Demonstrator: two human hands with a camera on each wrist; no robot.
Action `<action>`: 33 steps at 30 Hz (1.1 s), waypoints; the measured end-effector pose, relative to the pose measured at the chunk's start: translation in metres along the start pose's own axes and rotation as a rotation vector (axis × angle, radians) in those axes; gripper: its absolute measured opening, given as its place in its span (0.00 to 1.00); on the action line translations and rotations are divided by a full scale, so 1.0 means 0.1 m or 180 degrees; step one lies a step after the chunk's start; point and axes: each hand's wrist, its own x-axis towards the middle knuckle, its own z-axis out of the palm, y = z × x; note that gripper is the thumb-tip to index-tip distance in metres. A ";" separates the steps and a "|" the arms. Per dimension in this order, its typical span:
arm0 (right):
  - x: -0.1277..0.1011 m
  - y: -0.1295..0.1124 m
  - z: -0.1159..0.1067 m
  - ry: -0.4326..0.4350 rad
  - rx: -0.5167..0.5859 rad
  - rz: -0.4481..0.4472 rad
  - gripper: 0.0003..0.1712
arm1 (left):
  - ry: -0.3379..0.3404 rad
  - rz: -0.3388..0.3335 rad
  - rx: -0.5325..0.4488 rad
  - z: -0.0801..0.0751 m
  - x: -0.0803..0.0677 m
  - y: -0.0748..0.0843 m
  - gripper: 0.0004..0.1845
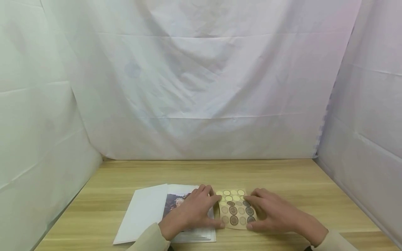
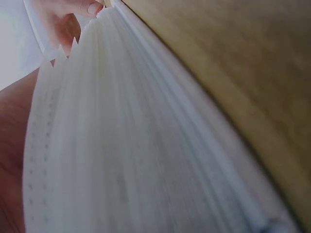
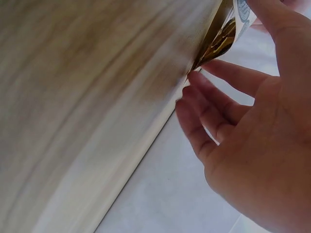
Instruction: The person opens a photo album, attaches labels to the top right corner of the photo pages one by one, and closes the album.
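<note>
Sticker sheet, tan and printed with rows of round seals, is seen lying on the wooden tabletop near its front edge, framed by both hands. The left hand is laid with relaxed fingers at the sheet's left edge, its palm resting over a white folded card that bears a small photograph. The right hand is set at the sheet's right edge, fingertips touching it and fingers only lightly bent; the right wrist view shows the sheet's glossy gold edge lifted against those fingers. Neither grip is closed around anything. Printing on the seals is too small to be read, and no brand can be made out. White cloth is hung behind and to both sides.
</note>
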 end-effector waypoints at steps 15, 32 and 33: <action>0.09 0.05 0.00 0.0121 0.1420 0.0145 0.37 | 0.0124 -0.0204 -0.1193 0.00 0.05 -0.01 0.33; 0.21 -0.04 -0.02 0.0892 0.2550 0.1073 0.44 | 0.1109 -0.0774 -0.2876 0.06 0.19 0.08 0.43; 0.21 -0.05 -0.03 0.0876 0.2604 0.1133 0.44 | 0.1127 -0.0789 -0.2973 0.06 0.19 0.08 0.44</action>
